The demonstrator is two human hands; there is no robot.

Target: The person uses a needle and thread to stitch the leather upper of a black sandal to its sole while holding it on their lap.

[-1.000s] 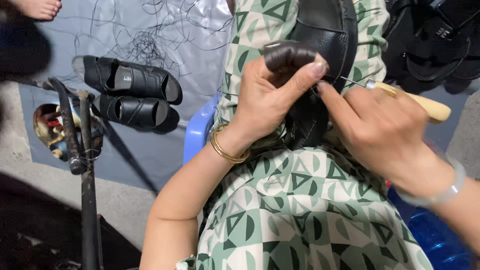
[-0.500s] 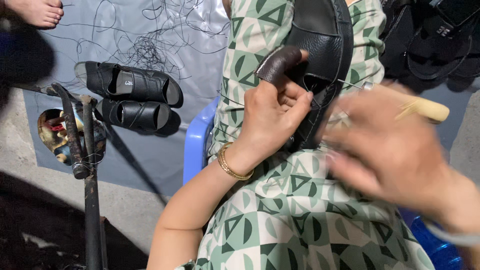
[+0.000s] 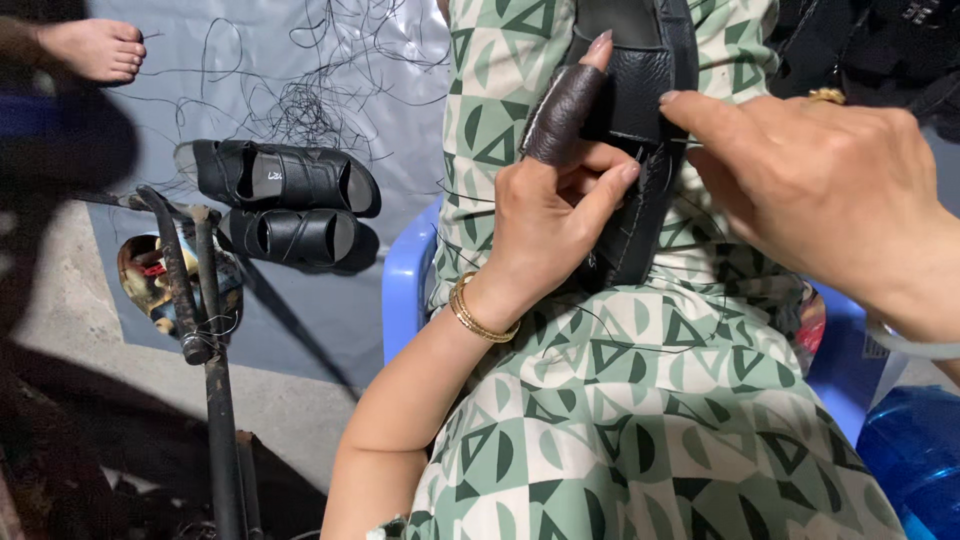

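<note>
A black leather shoe (image 3: 640,60) stands on edge on my lap, against my green and white patterned dress (image 3: 640,420). My left hand (image 3: 555,215) grips its side, thumb pressed on the stitched edge. The index finger wears a brown leather guard (image 3: 562,115) and points up along the shoe, and a gold bangle sits on the wrist. My right hand (image 3: 830,190) comes in from the right, its fingertips touching the shoe's edge above my left thumb. What it holds is hidden. Thin black thread (image 3: 600,322) trails over the dress.
A pair of black sandals (image 3: 285,178) lies on a grey sheet with tangled black threads (image 3: 310,100). An iron stand (image 3: 190,300) rises at the left. I sit on a blue plastic chair (image 3: 408,285). A blue bottle (image 3: 915,455) is at lower right, and another person's bare foot (image 3: 95,48) at top left.
My right hand swung away to the lower right, then came back to the shoe's edge; the wooden-handled tool it held no longer shows. My left index finger straightened up along the shoe.
</note>
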